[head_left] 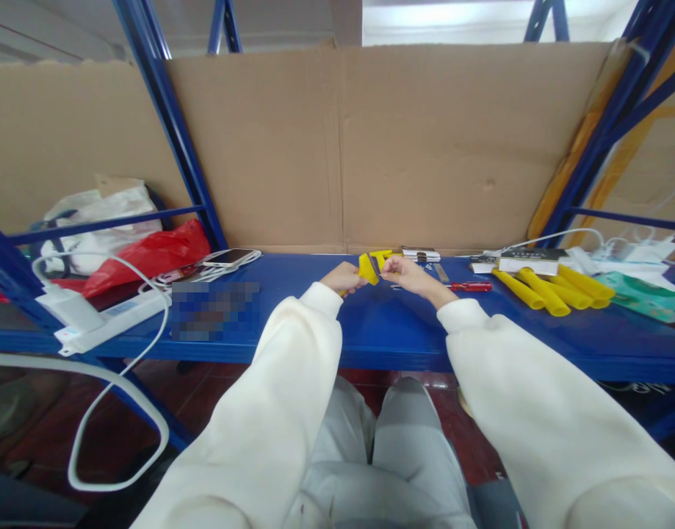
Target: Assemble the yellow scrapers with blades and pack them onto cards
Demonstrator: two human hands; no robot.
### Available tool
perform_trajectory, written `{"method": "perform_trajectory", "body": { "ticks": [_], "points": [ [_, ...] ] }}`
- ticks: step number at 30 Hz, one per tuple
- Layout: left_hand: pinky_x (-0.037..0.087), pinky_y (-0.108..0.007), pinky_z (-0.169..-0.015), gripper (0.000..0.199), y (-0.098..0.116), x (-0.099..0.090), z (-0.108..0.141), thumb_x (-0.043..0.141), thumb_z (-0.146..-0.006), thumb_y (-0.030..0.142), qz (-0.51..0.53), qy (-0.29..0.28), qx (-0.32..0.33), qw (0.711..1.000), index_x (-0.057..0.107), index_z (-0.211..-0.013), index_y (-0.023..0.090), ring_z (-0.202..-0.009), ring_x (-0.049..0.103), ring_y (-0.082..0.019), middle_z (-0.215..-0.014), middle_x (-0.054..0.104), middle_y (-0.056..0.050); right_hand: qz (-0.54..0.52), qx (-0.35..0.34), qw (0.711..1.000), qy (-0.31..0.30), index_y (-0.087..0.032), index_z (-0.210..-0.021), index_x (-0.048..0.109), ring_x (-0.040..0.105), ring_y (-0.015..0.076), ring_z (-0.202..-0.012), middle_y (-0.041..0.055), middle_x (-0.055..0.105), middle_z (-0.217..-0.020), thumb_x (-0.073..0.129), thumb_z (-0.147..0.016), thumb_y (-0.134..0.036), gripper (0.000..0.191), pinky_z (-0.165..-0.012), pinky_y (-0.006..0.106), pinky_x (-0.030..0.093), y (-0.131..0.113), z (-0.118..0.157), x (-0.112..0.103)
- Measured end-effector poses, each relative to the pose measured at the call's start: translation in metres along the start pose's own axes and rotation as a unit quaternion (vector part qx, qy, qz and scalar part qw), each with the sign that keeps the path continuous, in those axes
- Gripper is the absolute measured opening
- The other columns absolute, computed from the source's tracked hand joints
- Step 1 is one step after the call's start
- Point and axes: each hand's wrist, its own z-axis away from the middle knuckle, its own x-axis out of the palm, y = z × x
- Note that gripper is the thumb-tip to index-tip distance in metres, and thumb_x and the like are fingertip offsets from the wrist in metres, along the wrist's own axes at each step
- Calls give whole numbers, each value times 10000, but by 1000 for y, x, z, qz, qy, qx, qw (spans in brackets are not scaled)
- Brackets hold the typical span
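Note:
Above the blue shelf top (397, 330), near its middle, is a yellow object (369, 269) with a dark strip along it. My left hand (344, 278) is wrapped round its left side. My right hand (402, 272) is closed at its right side, with the fingertips pinched together; what they pinch is too small to make out. More yellow pieces (391, 253) lie just behind the hands. A red screwdriver (471, 286) lies right of my right hand, with a small grey metal piece (441, 272) beside it.
Several yellow tubes (542, 292) lie at the right, near a green packet (640, 295) and white boxes (527, 261). At the left are a phone (230, 257), a red bag (150, 257) and a white power strip (117, 319) with cables. Cardboard (436, 147) stands behind.

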Motion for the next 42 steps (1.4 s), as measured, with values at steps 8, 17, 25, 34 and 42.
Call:
{"method": "perform_trajectory", "body": {
  "ticks": [8,17,25,34,42],
  "points": [
    [278,-160,-381,235,4,-8,2,643,-819,120,125,-58,-29,990,514,-626,155,-373,366,-42,-486,450,49,20,-54,998,8,-212,-722,511,559,154,-731,-18,571,-733,698,-737,-251,192,-777,338,485,2,-1,8],
    [245,-169,-370,294,5,-12,1,614,-843,80,165,-89,-48,981,479,-595,161,-351,351,-51,-458,429,45,27,-79,996,38,-225,-734,517,569,168,-711,-4,586,-745,694,-722,-329,206,-742,355,493,6,-3,14],
    [214,-142,-367,212,5,-19,2,563,-873,57,219,-138,-40,965,486,-707,165,-346,321,-34,-504,420,71,-42,-69,996,50,-224,-740,521,562,157,-722,-14,585,-734,707,-690,-319,215,-761,354,508,-2,-2,11],
    [238,-121,-368,197,-1,-21,-2,593,-853,76,246,-168,-23,954,465,-743,177,-350,306,-24,-520,427,76,-55,-73,994,52,-225,-745,519,535,147,-700,-16,571,-739,689,-685,-299,195,-737,347,490,-8,0,9],
    [241,-135,-353,200,0,-19,0,571,-850,47,241,-133,-15,961,487,-716,169,-337,308,-27,-519,431,67,-29,-91,994,50,-231,-730,499,524,153,-695,-12,568,-733,670,-702,-297,186,-711,342,484,-7,-1,12]
  ]
}}
